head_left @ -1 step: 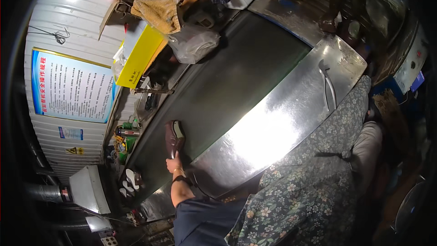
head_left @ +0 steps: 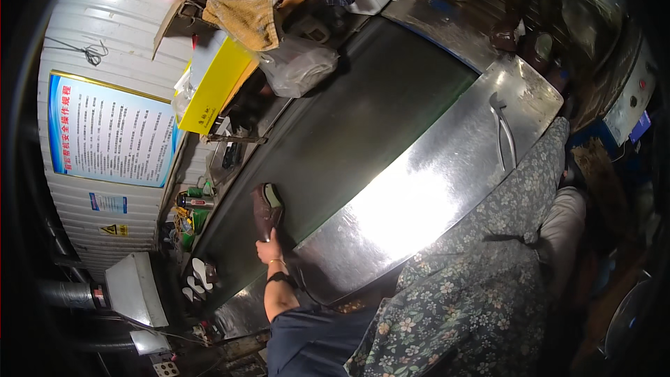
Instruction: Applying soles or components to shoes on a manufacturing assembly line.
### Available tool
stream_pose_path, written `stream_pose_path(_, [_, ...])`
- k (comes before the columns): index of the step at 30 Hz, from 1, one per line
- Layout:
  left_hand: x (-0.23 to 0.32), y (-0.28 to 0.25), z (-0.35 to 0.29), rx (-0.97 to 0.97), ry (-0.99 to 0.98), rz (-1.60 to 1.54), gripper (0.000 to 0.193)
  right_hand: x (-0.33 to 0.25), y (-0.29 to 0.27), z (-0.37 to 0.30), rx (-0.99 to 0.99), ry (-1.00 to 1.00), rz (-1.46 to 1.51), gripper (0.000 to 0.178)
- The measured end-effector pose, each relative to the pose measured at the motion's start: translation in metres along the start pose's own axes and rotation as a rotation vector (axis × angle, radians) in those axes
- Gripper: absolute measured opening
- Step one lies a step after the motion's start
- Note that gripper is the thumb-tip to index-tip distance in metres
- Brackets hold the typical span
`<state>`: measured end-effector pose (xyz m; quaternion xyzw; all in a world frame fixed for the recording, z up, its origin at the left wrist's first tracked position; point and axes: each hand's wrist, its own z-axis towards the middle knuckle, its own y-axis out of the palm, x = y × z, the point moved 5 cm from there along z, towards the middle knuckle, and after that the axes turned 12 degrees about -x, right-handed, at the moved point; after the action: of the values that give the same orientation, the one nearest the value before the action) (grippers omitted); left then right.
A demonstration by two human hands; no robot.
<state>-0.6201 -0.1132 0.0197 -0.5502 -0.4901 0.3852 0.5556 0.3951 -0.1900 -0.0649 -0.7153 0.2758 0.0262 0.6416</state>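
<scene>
At far left, a blue-and-white, gilt-edged notice board [head_left: 112,132] hung on the pale corrugated wall [head_left: 98,227]. Next to the right, several flat, white, sole-shaped pieces [head_left: 199,279] lay near the belt's lower end, with a bright yellow rectangular box [head_left: 216,87] higher up. My left hand [head_left: 269,248] was closed around the near end of a brown leather shoe [head_left: 263,213], its pale green underside turned rightward; the shoe was over the left part of a broad, dark green conveyor belt [head_left: 335,146]. Beside the belt ran a long, polished steel plate [head_left: 335,255]. My grey floral cloth apron [head_left: 447,307] bordered it below. Curved metal pincers [head_left: 504,132] lay near its upper right end. My right hand was out of sight; its grip could not be told.
</scene>
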Motion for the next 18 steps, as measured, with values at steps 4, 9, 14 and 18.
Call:
stream_pose_path(4, [0.004, 0.032, 0.004, 0.163, 0.252, -0.308, 0.065, 0.035, 0.016, 0.056, 0.032, -0.263, 0.006, 0.035])
stream_pose_path(9, [0.045, 0.018, -0.019, -0.478, 0.087, -0.905, 0.046, -0.053, -0.021, 0.153, -0.004, -0.110, 0.381, 0.031])
stream_pose_path(14, [0.065, 0.021, -0.149, -1.249, 0.212, -1.644, 0.040, -0.244, -0.058, 0.161, -0.078, -0.314, 0.808, 0.021])
stream_pose_path(18, [0.115, 0.080, -0.295, -1.681, 0.563, -1.874, 0.068, -0.385, -0.094, 0.122, -0.185, -0.668, 0.781, 0.040])
